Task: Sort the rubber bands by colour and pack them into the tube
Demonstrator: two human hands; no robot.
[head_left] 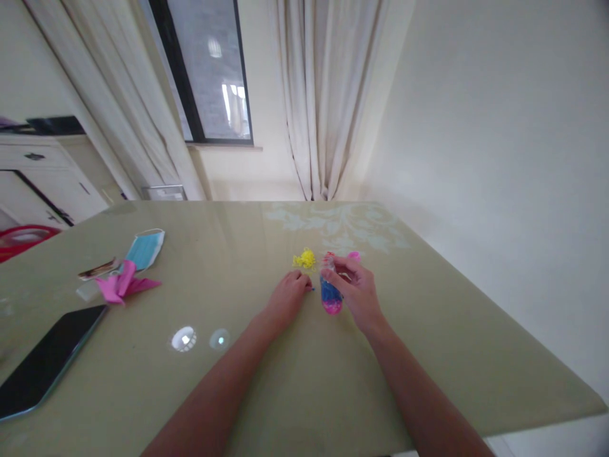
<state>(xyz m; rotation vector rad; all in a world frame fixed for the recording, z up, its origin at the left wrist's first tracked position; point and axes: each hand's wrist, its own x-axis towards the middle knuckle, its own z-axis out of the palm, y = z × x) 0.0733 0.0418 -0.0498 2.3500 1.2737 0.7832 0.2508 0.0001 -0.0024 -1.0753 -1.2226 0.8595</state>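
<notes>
My right hand [358, 289] is closed around the upper part of a small clear bottle [332, 296]. Blue contents fill its middle, and its lower end is pink. To the left of it, my left hand [288, 295] rests at the tabletop with its fingers drawn together. A tiny blue piece [313, 289] shows at those fingertips, too small to name surely. Just beyond my left hand lies a loose pile of thin yellow bands [305, 258]. A pink cap-like thing [354, 256] and some red bits [328, 256] sit behind my right hand, partly hidden.
On the left of the glossy table [295, 381] lie a dark phone [52, 358], a pink folded-paper bird [124, 284], a blue face mask [145, 249] and a narrow brown item [99, 269]. A wall [514, 190] runs along the right side.
</notes>
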